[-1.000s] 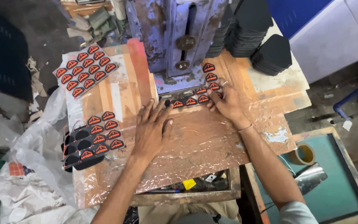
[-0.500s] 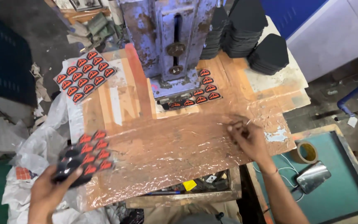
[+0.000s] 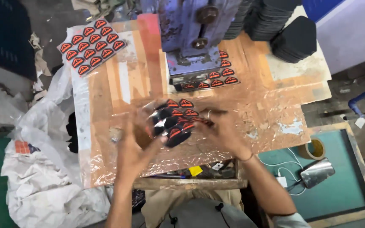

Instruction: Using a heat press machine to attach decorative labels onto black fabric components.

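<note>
the black sheet of red badges [image 3: 176, 120] is held just above the foil-wrapped worktable [image 3: 275, 126], in front of the blue press [image 3: 191, 38]. it curls and flops, and motion blur hides its edges. the left hand [image 3: 134, 145] grips it from the near-left side, fingers closed under the edge; the right hand [image 3: 222, 133] pinches the right edge, a ring showing on one finger. both hands are closed on the sheet.

to handle it well, i judge the sheet wants to be kept flat and taut between both hands, gripped by the margins only, so the badges do not crease or peel.

under the press lies another strip of badges [image 3: 216, 78]. a further badge sheet [image 3: 91, 44] rests at the table's far-left corner. black stacks [image 3: 284, 29] stand to the right of the press. a roll of tape [image 3: 311, 148] and a phone [image 3: 317, 172] sit on the green board [image 3: 351, 185] at right, white sacks [image 3: 43, 177] at left.
</note>
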